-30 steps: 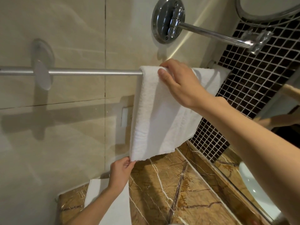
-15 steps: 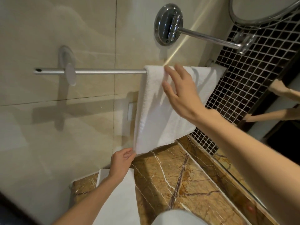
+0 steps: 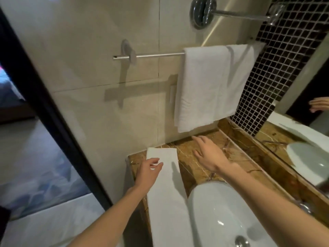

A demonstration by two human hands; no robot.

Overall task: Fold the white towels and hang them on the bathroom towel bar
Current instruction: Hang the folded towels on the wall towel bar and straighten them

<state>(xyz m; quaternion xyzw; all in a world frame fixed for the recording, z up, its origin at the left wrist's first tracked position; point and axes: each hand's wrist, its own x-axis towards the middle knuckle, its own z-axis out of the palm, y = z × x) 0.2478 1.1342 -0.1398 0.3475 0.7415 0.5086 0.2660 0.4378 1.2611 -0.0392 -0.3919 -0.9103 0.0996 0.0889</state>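
A folded white towel (image 3: 208,86) hangs over the right half of the chrome towel bar (image 3: 156,55) on the beige tiled wall; nobody touches it. A second white towel (image 3: 167,198), folded into a long strip, lies flat on the brown marble counter (image 3: 194,168) left of the basin. My left hand (image 3: 148,172) hovers over the strip's far end, fingers apart, perhaps grazing it. My right hand (image 3: 208,155) is spread open above the bare counter below the hanging towel. Neither hand holds anything.
A white basin (image 3: 220,216) sits at the lower right with its drain (image 3: 241,241) showing. A chrome wall arm (image 3: 231,14) juts out above the bar. Black mosaic tile (image 3: 277,73) and a mirror (image 3: 302,136) stand to the right. A dark door frame (image 3: 44,107) runs down the left.
Both hands have let go of the hanging towel and dropped to the counter. The view has pulled back and down, bringing the basin and the doorway into sight.
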